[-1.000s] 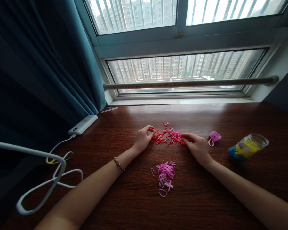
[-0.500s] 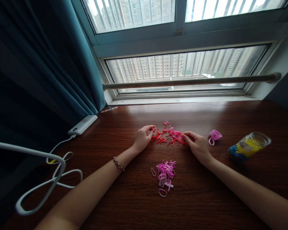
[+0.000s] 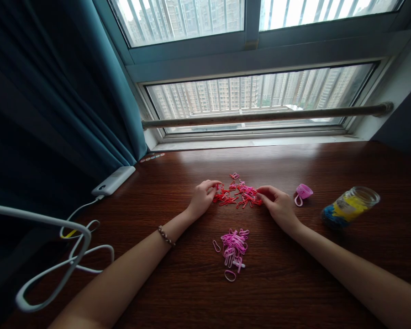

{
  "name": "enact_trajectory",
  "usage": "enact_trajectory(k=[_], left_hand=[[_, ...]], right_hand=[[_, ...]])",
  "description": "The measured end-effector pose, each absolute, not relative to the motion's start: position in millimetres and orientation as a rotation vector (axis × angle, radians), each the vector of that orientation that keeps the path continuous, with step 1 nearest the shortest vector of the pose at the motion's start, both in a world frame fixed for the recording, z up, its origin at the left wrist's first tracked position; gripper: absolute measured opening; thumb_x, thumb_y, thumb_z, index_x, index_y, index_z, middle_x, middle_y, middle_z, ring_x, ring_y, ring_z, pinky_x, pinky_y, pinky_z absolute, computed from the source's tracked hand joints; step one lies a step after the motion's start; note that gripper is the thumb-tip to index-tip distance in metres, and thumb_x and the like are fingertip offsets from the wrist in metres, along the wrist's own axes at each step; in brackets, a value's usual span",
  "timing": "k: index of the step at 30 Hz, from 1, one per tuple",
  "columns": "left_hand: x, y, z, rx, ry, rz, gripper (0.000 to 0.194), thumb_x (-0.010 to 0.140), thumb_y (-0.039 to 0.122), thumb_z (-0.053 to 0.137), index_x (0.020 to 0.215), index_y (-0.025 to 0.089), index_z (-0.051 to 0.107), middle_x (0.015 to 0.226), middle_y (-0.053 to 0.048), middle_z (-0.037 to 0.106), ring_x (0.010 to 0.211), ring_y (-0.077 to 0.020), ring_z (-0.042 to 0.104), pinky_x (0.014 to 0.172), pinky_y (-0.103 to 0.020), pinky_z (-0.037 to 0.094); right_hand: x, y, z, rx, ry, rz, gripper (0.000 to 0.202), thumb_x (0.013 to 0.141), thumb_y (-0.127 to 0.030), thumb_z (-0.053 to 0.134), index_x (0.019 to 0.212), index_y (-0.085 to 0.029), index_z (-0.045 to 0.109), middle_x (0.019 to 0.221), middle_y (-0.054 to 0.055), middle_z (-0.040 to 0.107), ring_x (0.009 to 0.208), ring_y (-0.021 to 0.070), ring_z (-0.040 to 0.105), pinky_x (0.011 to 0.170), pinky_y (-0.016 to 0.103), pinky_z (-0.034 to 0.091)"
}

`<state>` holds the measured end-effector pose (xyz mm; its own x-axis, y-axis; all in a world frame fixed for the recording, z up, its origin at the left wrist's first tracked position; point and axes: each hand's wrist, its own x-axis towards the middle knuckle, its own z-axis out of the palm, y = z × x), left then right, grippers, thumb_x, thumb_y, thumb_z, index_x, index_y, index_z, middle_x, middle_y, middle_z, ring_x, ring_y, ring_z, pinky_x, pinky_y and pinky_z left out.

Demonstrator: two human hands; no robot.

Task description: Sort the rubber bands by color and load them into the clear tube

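A mixed heap of red and pink plastic stitch markers (image 3: pixel 239 194) lies on the brown wooden table (image 3: pixel 281 292). At the heap's left edge is my left hand (image 3: pixel 202 198), thumb and index finger closed around a small pink stitch marker (image 3: pixel 218 186). My right hand (image 3: pixel 279 208) reaches in from the other side, its fingertips pinched at the heap's right edge; what they hold is too small to make out. Closer to me sits a separate pile of pink-purple stitch markers (image 3: pixel 233 246), with a loose one on its left and another below.
To the right are a pink cap with a loop (image 3: pixel 304 191) and a tilted-looking open clear jar (image 3: pixel 351 208) with yellow and blue contents. A white power bank (image 3: pixel 113 181) with a white cable (image 3: pixel 51 220) lies left, by the blue curtain (image 3: pixel 123 114). The window (image 3: pixel 260 91) is behind.
The whole view has shifted slightly, so things appear a little further left. Both hands stay at the heap with nearly the same finger positions.
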<state>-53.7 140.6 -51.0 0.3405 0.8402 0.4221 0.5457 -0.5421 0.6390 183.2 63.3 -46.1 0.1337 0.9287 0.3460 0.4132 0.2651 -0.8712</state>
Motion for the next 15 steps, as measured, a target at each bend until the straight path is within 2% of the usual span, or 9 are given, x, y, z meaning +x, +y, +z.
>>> enact_trajectory(k=[6,15], left_hand=[[-56.2,144.8,-57.0,2.182,1.244,1.076,0.024,0.082,0.024,0.045,0.097,0.018,0.062,0.084,-0.006,0.064,0.076,-0.0163,0.06,0.072,-0.027,0.047],[-54.8,144.3,-58.3,2.038,1.2,1.097,0.029,0.083,0.027,0.042,0.104,0.016,0.058,0.082,-0.006,0.065,0.07,-0.0163,0.064,0.068,-0.027,0.05]], right_hand=[[182.7,63.2,-46.6,-1.297,-1.45,0.633,0.018,0.073,-0.025,0.055,0.085,-0.017,0.065,0.084,0.004,0.067,0.077,0.0171,0.061,0.072,0.028,0.047],[183.4,61.8,-43.3,-1.361,-1.485,0.572,0.021,0.076,-0.03,0.051,0.084,-0.018,0.066,0.078,0.004,0.068,0.071,0.0185,0.062,0.066,0.029,0.047]])
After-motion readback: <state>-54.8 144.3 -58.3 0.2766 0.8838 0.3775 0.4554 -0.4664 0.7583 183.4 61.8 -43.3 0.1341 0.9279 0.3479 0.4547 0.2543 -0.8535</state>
